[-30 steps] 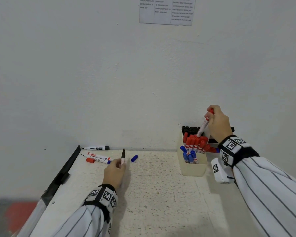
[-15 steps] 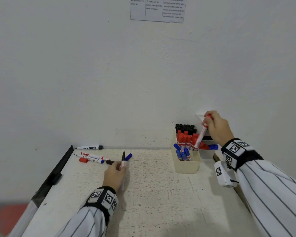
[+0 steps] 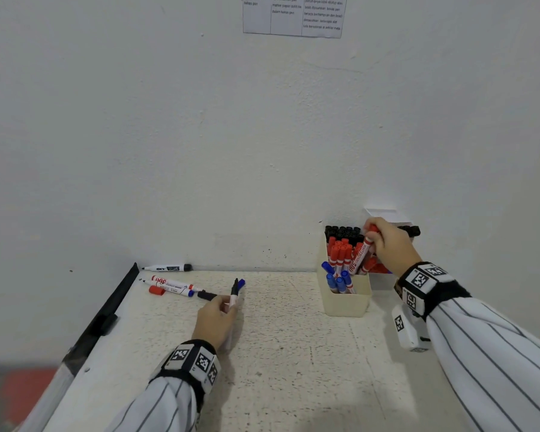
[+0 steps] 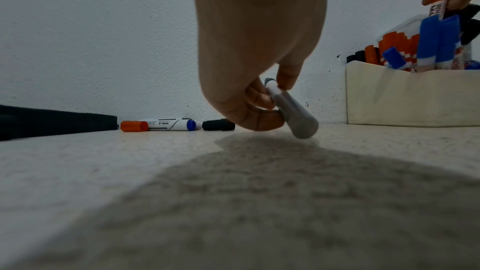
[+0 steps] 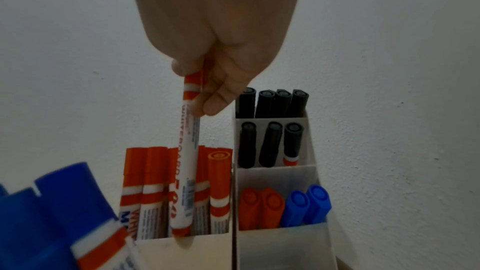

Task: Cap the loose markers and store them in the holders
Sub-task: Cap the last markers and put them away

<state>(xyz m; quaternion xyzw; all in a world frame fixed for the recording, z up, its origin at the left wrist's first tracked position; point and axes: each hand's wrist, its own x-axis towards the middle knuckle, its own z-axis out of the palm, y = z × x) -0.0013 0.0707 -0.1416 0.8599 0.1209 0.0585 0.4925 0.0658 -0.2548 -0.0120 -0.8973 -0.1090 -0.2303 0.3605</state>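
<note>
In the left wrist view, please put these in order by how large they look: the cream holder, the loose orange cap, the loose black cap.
1. cream holder, much the largest, and also nearer the camera.
2. and 3. orange cap and black cap look about alike; I would not rank them.

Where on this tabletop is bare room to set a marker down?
Free: the speckled white tabletop between the left hand and the cream plastic holder, and its near edge. Crowded: the back left corner, with loose markers and a black cap.
</note>
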